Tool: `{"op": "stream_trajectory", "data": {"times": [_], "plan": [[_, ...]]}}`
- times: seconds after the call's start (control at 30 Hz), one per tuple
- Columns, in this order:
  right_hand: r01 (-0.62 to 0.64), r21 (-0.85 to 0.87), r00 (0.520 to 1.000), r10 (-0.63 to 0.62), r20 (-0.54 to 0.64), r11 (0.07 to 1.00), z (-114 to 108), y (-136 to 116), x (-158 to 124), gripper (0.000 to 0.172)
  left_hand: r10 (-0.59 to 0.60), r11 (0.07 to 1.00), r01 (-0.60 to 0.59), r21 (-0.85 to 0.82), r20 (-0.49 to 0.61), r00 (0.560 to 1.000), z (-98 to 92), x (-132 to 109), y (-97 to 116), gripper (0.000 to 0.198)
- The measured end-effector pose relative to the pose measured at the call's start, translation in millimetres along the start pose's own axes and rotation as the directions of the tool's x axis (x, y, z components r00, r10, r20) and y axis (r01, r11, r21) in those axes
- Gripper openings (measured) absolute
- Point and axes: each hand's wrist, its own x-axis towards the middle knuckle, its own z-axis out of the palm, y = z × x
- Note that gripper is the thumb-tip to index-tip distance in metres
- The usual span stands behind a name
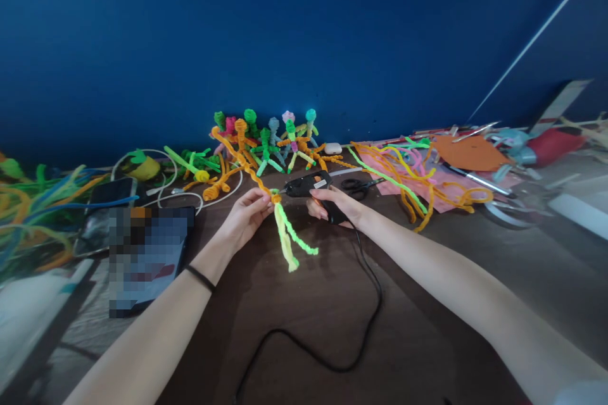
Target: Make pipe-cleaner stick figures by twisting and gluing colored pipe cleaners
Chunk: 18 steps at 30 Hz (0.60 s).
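Note:
Between the fingers of my left hand [249, 212] is a pipe cleaner figure [286, 237], with twisted orange parts above and yellow-green legs hanging down. My right hand [335, 204] is closed around a black glue gun [304, 185]. The gun's nozzle points left and meets or nearly meets the figure's orange middle; I cannot tell whether it touches. From the gun's handle a black cord [375, 310] loops down over the dark brown table [304, 329].
Several pipe cleaner figures [266, 149] stand along the blue wall. Scissors [356, 186] lie right of the gun, near loose pipe cleaners [413, 186] and orange paper [468, 152]. At left are a tablet-like device [185, 234], a phone [102, 218] and a white cable [173, 168].

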Motion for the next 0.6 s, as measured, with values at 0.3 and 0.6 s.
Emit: {"op": "stream_trajectory", "data": {"times": [0.3, 0.6], "plan": [[0.001, -0.011, 1.0, -0.001, -0.005, 1.0, -1.6, 1.5, -0.2, 0.037, -0.004, 1.0, 0.004, -0.016, 0.005, 1.0, 0.8, 0.2, 0.2, 0.012], [-0.038, 0.05, 0.997, 0.041, -0.07, 0.998, -3.8, 3.1, -0.4, 0.026, -0.007, 0.999, 0.007, -0.037, -0.004, 1.0, 1.7, 1.0, 0.2, 0.013]]}}
